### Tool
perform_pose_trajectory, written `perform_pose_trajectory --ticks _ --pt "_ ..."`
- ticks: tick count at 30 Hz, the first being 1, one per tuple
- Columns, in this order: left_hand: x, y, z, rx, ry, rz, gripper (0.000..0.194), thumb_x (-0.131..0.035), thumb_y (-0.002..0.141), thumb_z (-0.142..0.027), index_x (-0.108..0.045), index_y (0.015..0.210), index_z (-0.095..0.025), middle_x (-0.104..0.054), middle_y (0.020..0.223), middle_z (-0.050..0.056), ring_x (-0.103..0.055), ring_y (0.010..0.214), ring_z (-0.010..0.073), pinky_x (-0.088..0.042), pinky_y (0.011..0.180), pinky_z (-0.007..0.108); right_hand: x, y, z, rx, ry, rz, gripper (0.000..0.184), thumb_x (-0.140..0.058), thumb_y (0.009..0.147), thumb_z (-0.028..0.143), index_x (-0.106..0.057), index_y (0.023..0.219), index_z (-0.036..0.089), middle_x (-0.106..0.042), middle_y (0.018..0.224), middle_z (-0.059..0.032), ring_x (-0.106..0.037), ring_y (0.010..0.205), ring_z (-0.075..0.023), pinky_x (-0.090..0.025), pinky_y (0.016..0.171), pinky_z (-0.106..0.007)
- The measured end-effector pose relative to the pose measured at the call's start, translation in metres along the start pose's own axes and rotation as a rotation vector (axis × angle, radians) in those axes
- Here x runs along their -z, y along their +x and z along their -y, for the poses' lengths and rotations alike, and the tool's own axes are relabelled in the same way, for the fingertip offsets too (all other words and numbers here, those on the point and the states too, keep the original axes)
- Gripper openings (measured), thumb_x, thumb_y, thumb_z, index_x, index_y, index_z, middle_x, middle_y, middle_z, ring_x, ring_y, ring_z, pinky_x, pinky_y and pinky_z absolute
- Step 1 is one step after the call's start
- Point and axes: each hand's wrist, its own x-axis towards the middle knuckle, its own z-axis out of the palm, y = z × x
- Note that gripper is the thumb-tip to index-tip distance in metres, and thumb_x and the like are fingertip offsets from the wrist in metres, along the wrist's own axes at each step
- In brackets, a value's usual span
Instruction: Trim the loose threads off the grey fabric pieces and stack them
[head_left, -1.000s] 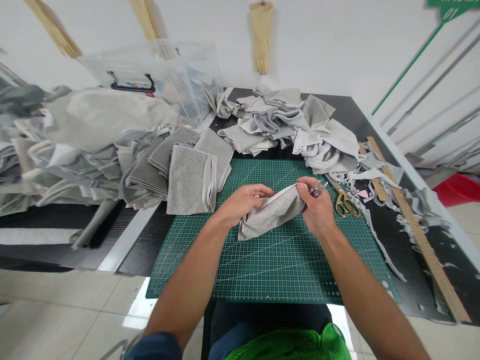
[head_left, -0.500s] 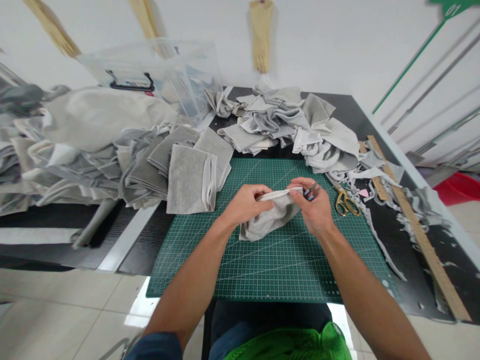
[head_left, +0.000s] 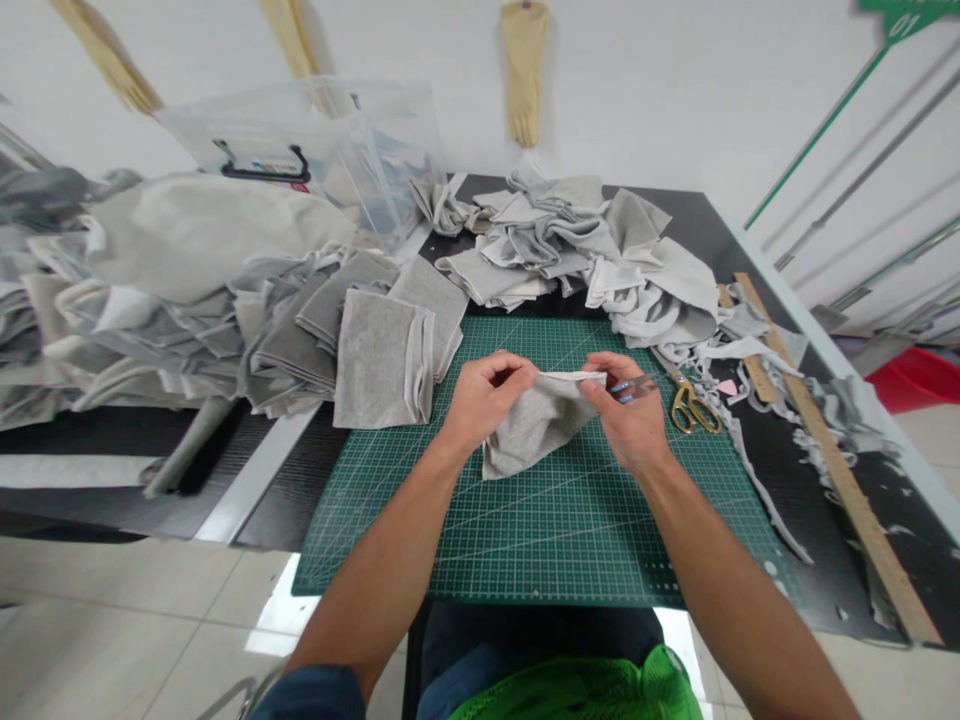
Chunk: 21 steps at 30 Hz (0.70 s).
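Observation:
A piece of light grey fabric (head_left: 541, 428) is stretched between my two hands above the green cutting mat (head_left: 555, 540). My left hand (head_left: 486, 402) is closed, pinching the left end of its pale upper edge between thumb and fingers. At the right end, my right hand (head_left: 630, 420) pinches the same edge. A small tool with blue and metal parts, apparently thread snips (head_left: 637, 386), is also tucked in the right hand. The fabric's lower part hangs down, its bottom left corner close to the mat.
Folded grey cloths (head_left: 379, 355) lie left of the mat, beside a large fabric heap (head_left: 172, 300). Another pile (head_left: 555, 230) sits behind. Gold-handled scissors (head_left: 694, 408), fabric scraps (head_left: 840, 410) and a wooden ruler (head_left: 847, 470) are on the right. A clear plastic box (head_left: 375, 150) stands at back left.
My left hand has shifted slightly left and up along the fabric's edge, which is now straighter. The snips stick out further from my right hand.

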Motion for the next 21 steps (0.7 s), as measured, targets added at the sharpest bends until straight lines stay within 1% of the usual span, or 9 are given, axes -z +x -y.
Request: perform_pose_trajectory --ticks 3,6,9,11,12,13,15,18,21 --pt "-0.001 0.001 0.001 0.009 0.025 0.031 0.015 -0.069 0.088 -0.031 -0.073 0.081 -0.017 -0.068 0.077 0.001 -0.058 0.071 0.0137 -0.044 0.067 0.027 -0.001 0.000 0.001 0.008 0.020 -0.020 0.028 -0.079 0.085 0.038 -0.072 0.109 0.028 -0.070 0.098 -0.0025 -0.062 0.083 -0.0174 -0.051 0.077 -0.033" --pt "-0.003 0.000 0.002 -0.008 0.107 0.048 0.003 -0.067 0.082 -0.018 -0.070 0.082 -0.018 -0.069 0.080 0.001 -0.061 0.073 0.0143 -0.047 0.070 0.028 -0.002 0.000 0.002 0.012 0.004 -0.020 0.025 -0.078 0.087 0.039 -0.073 0.108 0.028 -0.070 0.093 -0.0017 -0.061 0.080 -0.0169 -0.050 0.074 -0.032" --pt "-0.006 -0.003 -0.001 -0.095 0.217 0.091 0.024 -0.067 0.076 -0.009 -0.072 0.097 -0.019 -0.074 0.098 0.003 -0.067 0.092 0.0176 -0.051 0.088 0.032 -0.002 -0.002 0.003 0.025 -0.068 0.022 0.024 -0.078 0.087 0.037 -0.073 0.108 0.028 -0.071 0.093 -0.0013 -0.061 0.079 -0.0169 -0.049 0.073 -0.032" --pt "-0.009 -0.006 -0.004 -0.140 0.234 0.168 0.034 -0.072 0.077 -0.014 -0.072 0.111 -0.020 -0.075 0.112 0.005 -0.068 0.104 0.0204 -0.050 0.097 0.035 -0.002 -0.003 0.005 0.046 -0.129 0.063 0.022 -0.077 0.087 0.035 -0.074 0.108 0.028 -0.073 0.095 -0.0012 -0.062 0.080 -0.0168 -0.049 0.073 -0.032" --pt "-0.010 -0.007 -0.005 -0.143 0.233 0.200 0.035 -0.074 0.079 -0.019 -0.072 0.114 -0.020 -0.075 0.114 0.006 -0.069 0.106 0.0211 -0.050 0.097 0.036 -0.002 -0.004 0.006 0.056 -0.157 0.085 0.022 -0.077 0.087 0.033 -0.074 0.108 0.029 -0.073 0.096 -0.0012 -0.062 0.081 -0.0170 -0.049 0.073 -0.033" --pt "-0.012 -0.008 -0.006 -0.134 0.235 0.219 0.034 -0.075 0.082 -0.025 -0.073 0.115 -0.020 -0.075 0.113 0.006 -0.069 0.103 0.0210 -0.051 0.095 0.036 -0.003 -0.005 0.007 0.063 -0.178 0.107 0.022 -0.076 0.087 0.032 -0.074 0.109 0.029 -0.074 0.097 -0.0013 -0.063 0.082 -0.0174 -0.049 0.074 -0.033" --pt "-0.015 -0.009 -0.007 -0.100 0.255 0.223 0.026 -0.074 0.087 -0.033 -0.076 0.109 -0.021 -0.075 0.104 0.005 -0.069 0.094 0.0192 -0.052 0.090 0.034 -0.004 -0.006 0.008 0.074 -0.206 0.133 0.023 -0.075 0.088 0.031 -0.073 0.110 0.029 -0.074 0.100 -0.0015 -0.063 0.083 -0.0178 -0.049 0.074 -0.034" --pt "-0.017 -0.009 -0.007 -0.069 0.271 0.180 0.014 -0.070 0.090 -0.032 -0.079 0.096 -0.022 -0.072 0.091 0.003 -0.067 0.086 0.0162 -0.051 0.082 0.031 -0.005 -0.006 0.010 0.097 -0.211 0.128 0.026 -0.075 0.087 0.029 -0.072 0.113 0.029 -0.071 0.105 -0.0024 -0.061 0.083 -0.0175 -0.049 0.074 -0.034" --pt "-0.016 -0.008 -0.007 -0.062 0.223 0.107 0.011 -0.073 0.087 -0.030 -0.079 0.092 -0.021 -0.070 0.089 0.003 -0.064 0.081 0.0147 -0.050 0.077 0.029 -0.006 -0.006 0.009 0.080 -0.195 0.130 0.033 -0.076 0.086 0.030 -0.070 0.118 0.029 -0.068 0.102 -0.0024 -0.058 0.081 -0.0169 -0.048 0.071 -0.033"
